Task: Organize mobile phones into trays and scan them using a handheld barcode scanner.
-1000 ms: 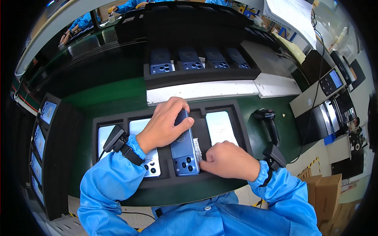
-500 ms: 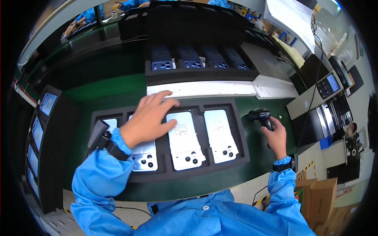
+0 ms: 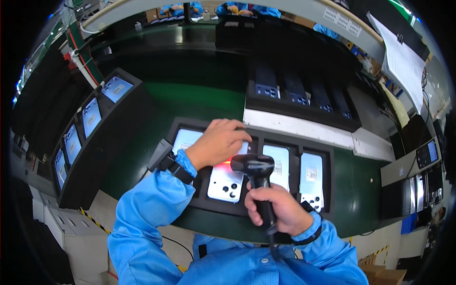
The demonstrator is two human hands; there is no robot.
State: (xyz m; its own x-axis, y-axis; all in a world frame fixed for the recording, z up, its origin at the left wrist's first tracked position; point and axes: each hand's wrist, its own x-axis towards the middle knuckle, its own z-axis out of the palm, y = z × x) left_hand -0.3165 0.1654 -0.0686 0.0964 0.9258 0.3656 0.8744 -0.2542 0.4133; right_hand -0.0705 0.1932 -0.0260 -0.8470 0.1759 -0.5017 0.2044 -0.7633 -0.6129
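Observation:
My right hand [image 3: 280, 206] is wrapped round the handle of a black barcode scanner [image 3: 254, 166]. The scanner's head points left and casts red light onto a light-blue phone [image 3: 224, 187] lying camera end toward me in a black foam tray [image 3: 204, 202]. Over that phone's upper end lies my left hand [image 3: 218, 145], fingers a little bent and apart, covering part of it. Beside it in the tray are another phone [image 3: 187, 138] at the left, partly behind my left hand, and two more to the right, one phone [image 3: 278, 159] partly behind the scanner and a labelled phone [image 3: 311, 178].
At the left stands a black foam tray [image 3: 114, 111] of several light-blue phones. Beyond a white ledge [image 3: 304, 126], another tray [image 3: 289, 107] carries dark-blue phones. A machine with a small screen [image 3: 427, 154] is at the right. Clipped papers [image 3: 401, 71] hang above; people work far back.
My right hand has brought the scanner left over the tray, and its red light now falls on a phone. My left hand's fingers are drawn closer together. The view has turned left.

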